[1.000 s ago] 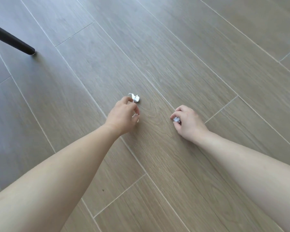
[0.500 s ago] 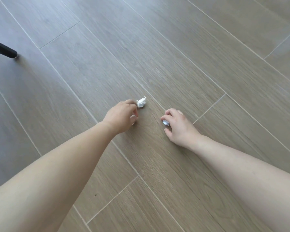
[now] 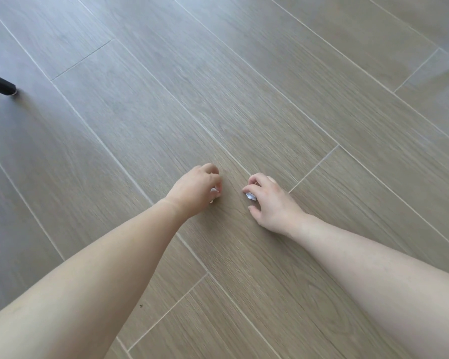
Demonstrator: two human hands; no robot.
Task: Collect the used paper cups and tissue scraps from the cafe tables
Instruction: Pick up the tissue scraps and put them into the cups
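Left hand (image 3: 195,189): curled round left scrap (image 3: 213,190), white, mostly hidden.
Right hand (image 3: 271,203): fingertips pinch right scrap (image 3: 251,196).
Place: mid floor (image 3: 283,94), hands near, apart.
Leg (image 3: 0,85): black, left edge.

Floor (image 3: 270,99): grey-brown wood-grain planks, pale grout seams running diagonally. One long seam ends at gap between left hand (image 3: 195,189) and right hand (image 3: 272,203); another passes under left wrist. Short cross seam just right of right hand. Black furniture leg (image 3: 0,85) stands on floor, well apart, far left of left hand. Tiny dark speck (image 3: 141,305) on plank nearer camera than left hand.
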